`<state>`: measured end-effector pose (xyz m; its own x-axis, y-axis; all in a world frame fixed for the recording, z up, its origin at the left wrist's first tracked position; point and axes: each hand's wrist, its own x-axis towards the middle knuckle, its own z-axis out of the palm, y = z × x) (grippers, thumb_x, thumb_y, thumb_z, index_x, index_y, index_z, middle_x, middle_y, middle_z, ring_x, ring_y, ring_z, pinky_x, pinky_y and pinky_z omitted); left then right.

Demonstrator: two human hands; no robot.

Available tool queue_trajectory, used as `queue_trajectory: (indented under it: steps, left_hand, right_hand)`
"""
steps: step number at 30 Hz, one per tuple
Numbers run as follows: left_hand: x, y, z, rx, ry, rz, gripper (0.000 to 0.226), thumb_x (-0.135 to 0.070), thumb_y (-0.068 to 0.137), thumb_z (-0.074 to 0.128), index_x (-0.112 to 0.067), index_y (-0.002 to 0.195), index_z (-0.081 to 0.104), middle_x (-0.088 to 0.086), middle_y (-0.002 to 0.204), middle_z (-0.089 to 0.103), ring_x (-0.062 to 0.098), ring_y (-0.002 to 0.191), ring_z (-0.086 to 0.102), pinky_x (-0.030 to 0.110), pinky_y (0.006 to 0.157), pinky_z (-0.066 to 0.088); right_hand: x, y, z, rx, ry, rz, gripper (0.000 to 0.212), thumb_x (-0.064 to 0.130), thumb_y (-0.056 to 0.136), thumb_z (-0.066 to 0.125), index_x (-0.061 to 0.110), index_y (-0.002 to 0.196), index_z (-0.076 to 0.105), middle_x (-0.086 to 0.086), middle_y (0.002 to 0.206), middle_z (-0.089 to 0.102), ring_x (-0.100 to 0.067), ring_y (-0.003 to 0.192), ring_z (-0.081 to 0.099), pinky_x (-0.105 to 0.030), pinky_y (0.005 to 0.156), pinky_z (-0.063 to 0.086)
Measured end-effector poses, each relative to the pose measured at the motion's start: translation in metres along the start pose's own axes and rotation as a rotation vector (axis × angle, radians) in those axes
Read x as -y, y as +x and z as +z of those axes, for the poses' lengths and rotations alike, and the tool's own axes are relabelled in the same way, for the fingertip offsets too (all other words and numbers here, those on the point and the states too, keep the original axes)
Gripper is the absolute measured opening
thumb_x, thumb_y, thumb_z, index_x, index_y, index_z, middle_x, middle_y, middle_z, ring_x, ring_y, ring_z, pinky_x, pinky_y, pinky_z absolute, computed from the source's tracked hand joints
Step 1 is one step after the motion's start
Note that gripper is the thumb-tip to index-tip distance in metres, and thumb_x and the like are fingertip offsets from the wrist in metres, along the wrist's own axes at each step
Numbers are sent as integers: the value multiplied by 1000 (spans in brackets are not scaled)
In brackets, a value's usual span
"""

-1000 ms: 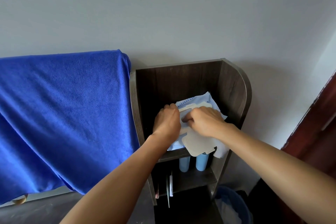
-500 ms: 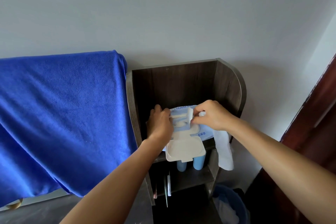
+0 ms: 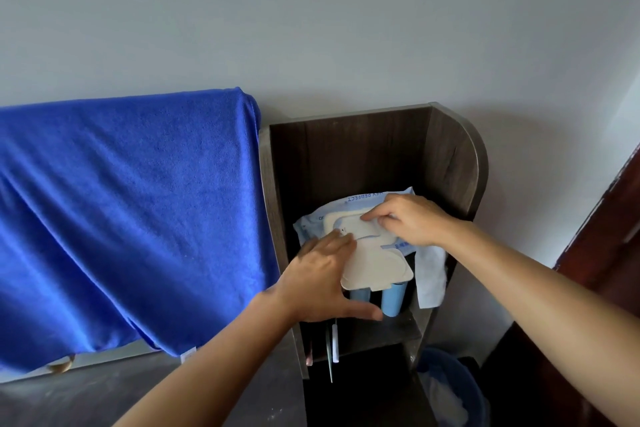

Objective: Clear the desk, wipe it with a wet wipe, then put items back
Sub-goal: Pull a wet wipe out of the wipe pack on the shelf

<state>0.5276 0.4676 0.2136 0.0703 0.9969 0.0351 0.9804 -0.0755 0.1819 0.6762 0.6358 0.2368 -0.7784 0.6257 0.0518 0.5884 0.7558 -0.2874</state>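
Observation:
A pale blue wet wipe pack point(image 3: 360, 204) lies on the top shelf of a dark wooden shelf unit point(image 3: 453, 156). Its white flip lid point(image 3: 379, 269) hangs open over the shelf's front edge. My left hand point(image 3: 322, 277) lies flat against the pack's left side and the lid, fingers spread, thumb below the lid. My right hand point(image 3: 412, 222) presses its fingertips on the pack's opening. A white wet wipe point(image 3: 429, 276) hangs down from under my right palm, past the shelf edge.
A blue towel point(image 3: 131, 211) drapes to the left of the shelf unit. Two light blue cups point(image 3: 393, 300) and some pens point(image 3: 334, 343) sit on the lower shelf. The grey desk top point(image 3: 104, 395) is at lower left, a blue bin point(image 3: 453, 388) at lower right, a dark red door point(image 3: 609, 239) at the right.
My right hand went from pulling a wipe up out of the pack to pressing down on the opening. My left hand slid down onto the open lid.

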Motion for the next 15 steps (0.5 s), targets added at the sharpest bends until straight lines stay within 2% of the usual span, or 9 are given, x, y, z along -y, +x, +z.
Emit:
queue_trajectory:
  steps: [1,3,4,5,6,8,11,13,15]
  left_hand:
    - [1,2,1,-16,-4,-2,96,-76,72,52,-16,145,31,-3,155,24,14,145,12,38,118,12]
    - [1,6,1,-144,-136,-4,61,-63,84,46,-18,125,56,1,139,49,19,136,33,35,108,29]
    - [0,10,0,-221,-228,-17,45,-55,88,44,-17,105,63,4,118,61,23,122,48,34,95,38]
    - [-1,14,-1,-280,-308,-41,37,-49,91,45,-16,88,62,4,95,64,25,104,56,34,82,42]
    - [-2,18,-1,-319,-369,-78,35,-47,92,46,-16,81,59,3,83,63,26,91,59,34,73,43]
    - [-3,29,-3,-389,-486,-199,32,-45,90,51,-14,92,61,4,85,67,24,86,63,36,72,49]
    - [-1,48,-1,-504,-587,-378,29,-33,87,61,-14,108,58,6,103,66,23,95,62,38,82,51]
    - [1,58,2,-498,-504,-422,32,-30,86,61,-15,114,56,6,114,57,24,108,52,36,92,43]
    - [3,65,5,-453,-366,-459,32,-33,87,60,-17,115,58,6,119,48,25,115,41,37,97,34]
  right_hand:
    - [-1,0,1,-21,19,7,31,23,97,45,41,116,63,18,107,53,-12,92,59,-31,73,49]
    - [-6,-1,5,-89,118,23,28,23,96,48,34,116,65,12,112,64,-13,95,62,-38,82,52]
    - [-8,-3,6,-126,213,38,27,22,96,49,29,116,65,7,111,67,-13,96,64,-39,84,52]
    - [-11,-5,8,-159,315,58,26,22,96,49,25,117,65,3,107,69,-14,95,65,-39,85,53]
    - [-12,-7,8,-194,401,81,27,21,97,49,20,119,64,0,103,69,-15,95,65,-36,85,53]
    - [-11,-11,6,-304,517,120,28,19,98,46,14,121,63,-1,100,67,-16,97,63,-26,81,49]
    - [-4,-19,5,-535,544,116,29,16,99,43,14,123,61,-2,110,63,-16,102,59,-21,82,43]
    - [0,-26,6,-597,285,13,30,15,97,45,21,122,61,1,115,58,-17,95,60,-29,78,48]
    - [7,-29,10,-458,-16,-68,35,16,95,45,29,124,59,5,127,51,-23,90,62,-35,71,50]
